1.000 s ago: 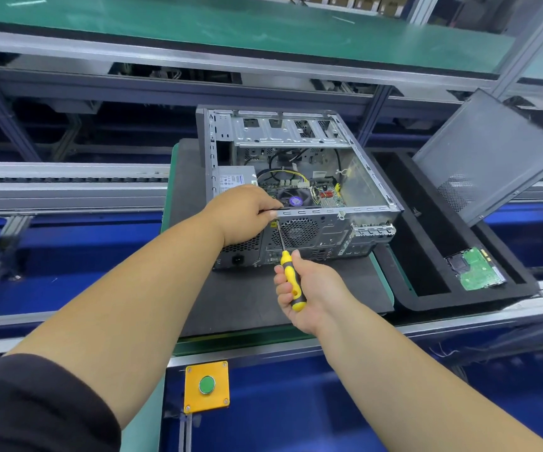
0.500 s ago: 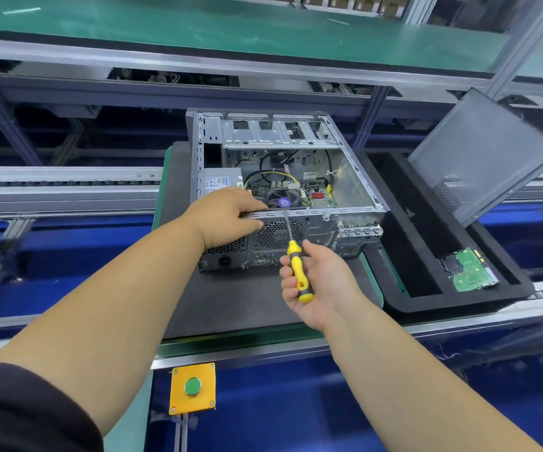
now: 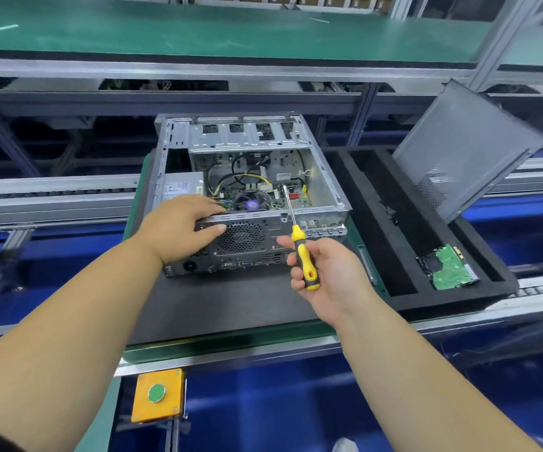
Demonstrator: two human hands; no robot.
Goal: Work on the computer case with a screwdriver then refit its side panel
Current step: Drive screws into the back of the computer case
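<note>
The open computer case (image 3: 324, 177) lies on its side on a dark mat (image 3: 231, 305), its motherboard and cables showing. My left hand (image 3: 179, 228) grips the case's near top rim, thumb on the rear face beside the fan grille. My right hand (image 3: 325, 272) holds a yellow-and-black screwdriver (image 3: 302, 259) in front of the case's rear panel. Its shaft points up and away over the rim, and the tip touches nothing that I can see. The grey side panel (image 3: 462, 148) leans upright at the right, against the rack.
A black foam tray (image 3: 404, 256) sits right of the case with a green circuit-board drive (image 3: 449, 269) in its near corner. A yellow box with a green button (image 3: 157, 394) hangs below the front edge. Conveyor rails run left and right.
My right hand has drawn the screwdriver back from the case's rear rim and moved right. My left hand has shifted left along the rim, its grip kept.
</note>
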